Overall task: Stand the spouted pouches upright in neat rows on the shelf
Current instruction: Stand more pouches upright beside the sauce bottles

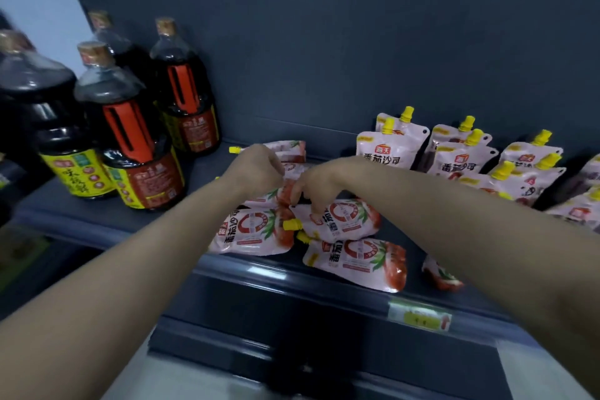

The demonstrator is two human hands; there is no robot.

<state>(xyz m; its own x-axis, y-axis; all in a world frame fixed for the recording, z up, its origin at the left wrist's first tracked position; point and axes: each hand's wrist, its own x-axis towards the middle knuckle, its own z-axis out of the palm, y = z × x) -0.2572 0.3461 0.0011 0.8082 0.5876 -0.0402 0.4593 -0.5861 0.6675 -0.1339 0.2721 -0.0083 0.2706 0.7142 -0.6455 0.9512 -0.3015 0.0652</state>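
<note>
The right hand (316,187) reaches down with its fingers curled, the grip pinched onto the top edge of a flat-lying pouch (344,217), soft glossy pink film with a red tomato print and a stubby yellow spout (291,224). That pouch lies on its side, long axis running left to right, spout pointing left. Just left of the pouch the left hand (256,169) is balled over more fallen pouches; whether its grip is clamped on one I cannot tell, since the fingers are hidden. Against the pouch's left side rests another flat pouch (251,232), and in front of it a third (357,261) lies near the shelf's front lip (246,268), both also lengthwise across. Behind and right of the pouch, standing pouches (383,149) sit upright in rough rows, spouts up. Well left of it stand dark, smooth plastic sauce bottles (136,140) with red handles and gold caps.
</note>
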